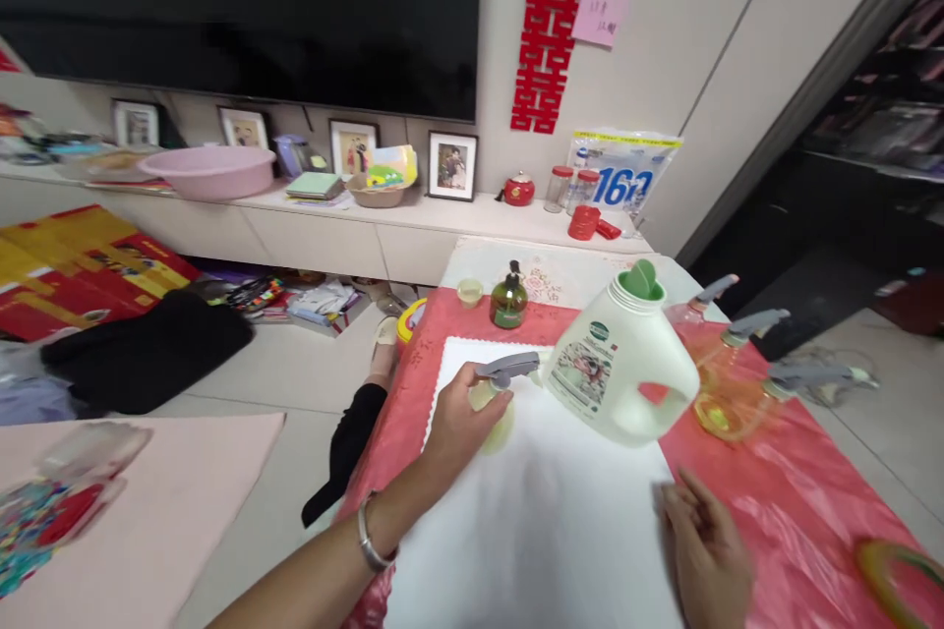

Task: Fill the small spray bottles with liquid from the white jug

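My left hand (472, 418) is wrapped round the neck of a clear spray bottle (499, 428) with a grey trigger head and pale yellowish liquid. The bottle stands upright over the white sheet, partly hidden by my fingers. Just right of it is a large pale green detergent jug (626, 364), its mouth uncapped and a green spout showing. My right hand (704, 550) hovers near the sheet's right edge, slightly blurred. Its fingers are loosely curled and apart, with nothing visible in them. The white sheet (550, 511) lies on a red table cover (796, 482).
Several more spray bottles (737, 403) stand right of the jug. A green pump bottle (508, 297) and a small bowl (470, 292) are at the back. A tape roll (896, 580) lies front right. Beyond is a low cabinet (317, 226) with a pink basin (210, 172).
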### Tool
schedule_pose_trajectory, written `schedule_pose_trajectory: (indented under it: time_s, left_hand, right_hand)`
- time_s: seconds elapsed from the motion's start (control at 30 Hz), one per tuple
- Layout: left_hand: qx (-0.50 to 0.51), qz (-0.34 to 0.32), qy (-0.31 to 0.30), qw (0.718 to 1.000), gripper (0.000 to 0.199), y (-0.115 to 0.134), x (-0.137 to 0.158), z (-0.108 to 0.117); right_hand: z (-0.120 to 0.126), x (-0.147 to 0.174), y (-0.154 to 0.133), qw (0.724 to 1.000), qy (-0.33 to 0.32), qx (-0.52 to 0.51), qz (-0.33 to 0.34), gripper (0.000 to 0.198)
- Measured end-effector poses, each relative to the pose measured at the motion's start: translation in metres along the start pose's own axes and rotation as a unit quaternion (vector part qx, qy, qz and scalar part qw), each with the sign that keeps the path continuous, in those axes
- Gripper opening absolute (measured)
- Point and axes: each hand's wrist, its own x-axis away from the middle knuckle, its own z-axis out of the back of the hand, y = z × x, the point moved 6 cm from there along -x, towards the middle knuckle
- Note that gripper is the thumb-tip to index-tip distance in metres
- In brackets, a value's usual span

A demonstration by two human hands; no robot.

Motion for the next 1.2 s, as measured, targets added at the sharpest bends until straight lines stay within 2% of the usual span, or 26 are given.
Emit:
schedule_pose_trajectory:
  time_s: [0.13, 0.27, 0.4, 0.57, 0.7, 0.83, 1.2]
  left_hand:
    - [0.006, -0.015, -0.001, 1.000, 0.030, -0.012, 0.015, -0.002]
    - [-0.022, -0.043, 0.017, 0.999, 0.032, -0.020, 0.011, -0.003]
    - [-0.042, -0.053, 0.010, 0.998, 0.037, -0.034, 0.008, -0.006]
    - [-0.009, -0.038, 0.008, 0.999, 0.064, -0.054, 0.013, -0.011]
    - [0.005, -0.017, 0.008, 1.000, 0.072, -0.053, 0.020, -0.014]
    - [0.033, 0.000, -0.044, 0.998, 0.066, -0.048, 0.031, -0.026]
    - [0.059, -0.020, -0.060, 0.996, 0.073, -0.055, 0.041, -0.033]
  right_hand:
    - [-0.010, 0.003, -0.001, 1.000, -0.011, -0.019, 0.008, 0.079]
    - [-0.011, 0.001, 0.004, 0.999, -0.025, -0.021, 0.018, 0.071]
    - [-0.012, 0.002, 0.002, 0.999, -0.029, -0.025, 0.018, 0.070]
    - [-0.013, 0.003, -0.002, 0.999, -0.026, -0.032, 0.019, 0.071]
    - [-0.014, 0.003, -0.004, 0.999, -0.030, -0.038, 0.017, 0.070]
    - [-0.012, 0.003, -0.008, 0.999, -0.025, -0.045, 0.017, 0.069]
    - [-0.006, -0.002, -0.007, 0.996, -0.025, -0.088, 0.014, 0.064]
